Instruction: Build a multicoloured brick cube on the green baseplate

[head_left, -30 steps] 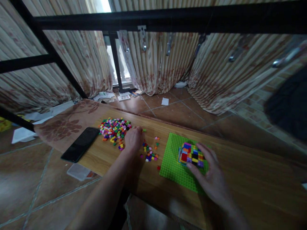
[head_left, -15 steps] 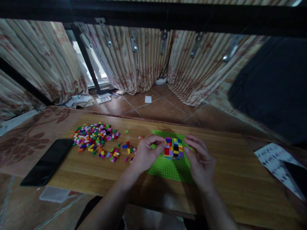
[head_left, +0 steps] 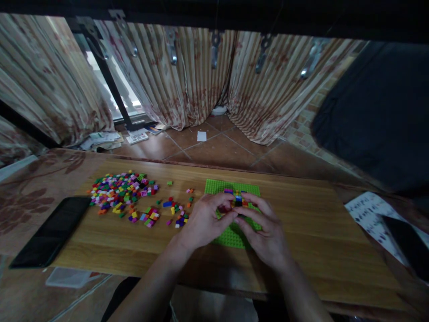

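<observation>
A green baseplate (head_left: 219,187) lies on the wooden table (head_left: 311,232). On it stands a small build of coloured bricks (head_left: 237,198), mostly hidden by my hands. My left hand (head_left: 205,220) and my right hand (head_left: 262,227) meet over the build, fingers curled and pressed onto it from both sides. Left of the plate lies a pile of loose coloured bricks (head_left: 119,191), with a smaller scatter (head_left: 174,210) nearer my left hand.
A black phone (head_left: 45,231) lies at the table's left end on a brown flowered cloth (head_left: 23,201). A printed paper sheet (head_left: 372,214) and a dark object (head_left: 410,243) sit at the right end. Curtains and tiled floor lie beyond.
My left hand left the loose bricks and came to the build. Both hands have closed in over it, now covering most of it. The view has swung right and down.
</observation>
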`<action>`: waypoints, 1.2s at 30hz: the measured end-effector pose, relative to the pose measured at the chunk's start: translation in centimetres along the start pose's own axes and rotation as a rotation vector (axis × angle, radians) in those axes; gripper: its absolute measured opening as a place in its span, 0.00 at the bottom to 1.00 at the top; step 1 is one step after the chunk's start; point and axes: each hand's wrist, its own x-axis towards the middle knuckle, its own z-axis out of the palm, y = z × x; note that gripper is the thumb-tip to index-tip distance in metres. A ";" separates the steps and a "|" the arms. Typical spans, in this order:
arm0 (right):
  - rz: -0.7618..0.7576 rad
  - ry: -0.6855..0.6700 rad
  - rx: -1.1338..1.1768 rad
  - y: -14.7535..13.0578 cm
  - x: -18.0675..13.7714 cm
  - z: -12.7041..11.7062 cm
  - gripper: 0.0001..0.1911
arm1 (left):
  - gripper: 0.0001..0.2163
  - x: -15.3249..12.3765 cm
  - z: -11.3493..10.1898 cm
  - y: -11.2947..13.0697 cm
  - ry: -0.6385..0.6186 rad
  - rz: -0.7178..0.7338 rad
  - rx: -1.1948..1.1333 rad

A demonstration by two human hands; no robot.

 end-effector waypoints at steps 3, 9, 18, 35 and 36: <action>-0.021 -0.007 -0.038 0.1 0.0 0.0 0.09 | 0.12 -0.1 0.1 -0.1 -0.013 -0.007 -0.039; -0.034 0.039 -0.091 0.7 -0.2 0.0 0.08 | 0.10 0.0 0.3 -0.3 0.079 -0.070 -0.081; -0.062 0.102 -0.166 0.6 -0.5 -0.5 0.07 | 0.08 -0.2 0.4 -0.4 0.108 -0.036 0.114; 0.270 0.139 0.105 0.1 -0.3 0.0 0.04 | 0.07 0.3 2.6 -0.3 0.272 -0.111 0.056; 0.291 0.135 0.127 0.1 -0.2 0.0 0.04 | 0.07 0.3 2.6 -0.3 0.276 -0.117 0.051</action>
